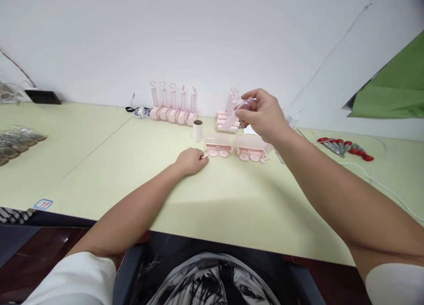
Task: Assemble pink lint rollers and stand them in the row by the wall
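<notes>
My right hand (263,113) is raised above the back of the table, its fingers pinching a translucent pink tube (245,104) that is tilted. Lower and to the left, my left hand (191,160) rests on the table with its fingers curled. A small pale bit shows at its fingertips, too small to name. Just right of that hand sits an open pink case (218,146) with two round discs in front. A similar pink case (252,151) lies farther right. Behind the left hand stands a white cylinder (198,132) with a dark opening.
Several pink wands with heart tops (173,97) stand in a row by the wall. More pink pieces (227,122) lie behind the cases. Red-capped items (361,153) and a white cable (374,181) are at right, clear-wrapped packs (16,141) at far left.
</notes>
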A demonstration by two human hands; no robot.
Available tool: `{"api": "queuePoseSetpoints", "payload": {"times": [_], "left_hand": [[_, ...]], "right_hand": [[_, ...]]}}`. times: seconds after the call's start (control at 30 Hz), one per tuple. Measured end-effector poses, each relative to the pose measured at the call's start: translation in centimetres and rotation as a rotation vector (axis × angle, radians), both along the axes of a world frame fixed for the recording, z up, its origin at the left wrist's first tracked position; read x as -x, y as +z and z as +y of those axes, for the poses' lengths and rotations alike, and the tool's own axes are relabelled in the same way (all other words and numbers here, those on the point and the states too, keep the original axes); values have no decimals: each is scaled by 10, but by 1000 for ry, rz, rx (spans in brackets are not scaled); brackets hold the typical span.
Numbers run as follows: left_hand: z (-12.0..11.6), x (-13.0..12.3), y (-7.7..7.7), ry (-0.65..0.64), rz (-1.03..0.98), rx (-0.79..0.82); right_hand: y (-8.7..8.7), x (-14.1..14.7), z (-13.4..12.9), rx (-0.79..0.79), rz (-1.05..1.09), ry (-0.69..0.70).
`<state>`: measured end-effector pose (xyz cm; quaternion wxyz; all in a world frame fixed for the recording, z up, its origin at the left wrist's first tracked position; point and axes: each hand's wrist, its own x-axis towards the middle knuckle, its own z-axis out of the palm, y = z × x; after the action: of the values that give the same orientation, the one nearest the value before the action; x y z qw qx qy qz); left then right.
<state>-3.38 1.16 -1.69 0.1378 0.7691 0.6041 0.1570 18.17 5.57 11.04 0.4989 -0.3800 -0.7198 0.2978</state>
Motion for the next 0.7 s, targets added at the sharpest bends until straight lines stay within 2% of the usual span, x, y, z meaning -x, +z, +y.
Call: {"api": "queuePoseSetpoints", "payload": {"times": [0.1, 0.33, 0.53, 0.63, 0.7], "left_hand": [[2, -7, -1, 7, 47, 11], [7, -17, -1, 121, 134, 21], [7, -17, -2, 127, 134, 14], [6, -17, -3, 116, 128, 13], [6, -17, -3, 114, 122, 12]], "right_hand": [[-8, 13, 1, 45, -46, 37], [-31, 47, 16, 97, -177, 69], [-45, 79, 39, 0, -458, -7], [-54, 89, 48, -40, -621, -65], [-61, 92, 51, -44, -656, -98]]}}
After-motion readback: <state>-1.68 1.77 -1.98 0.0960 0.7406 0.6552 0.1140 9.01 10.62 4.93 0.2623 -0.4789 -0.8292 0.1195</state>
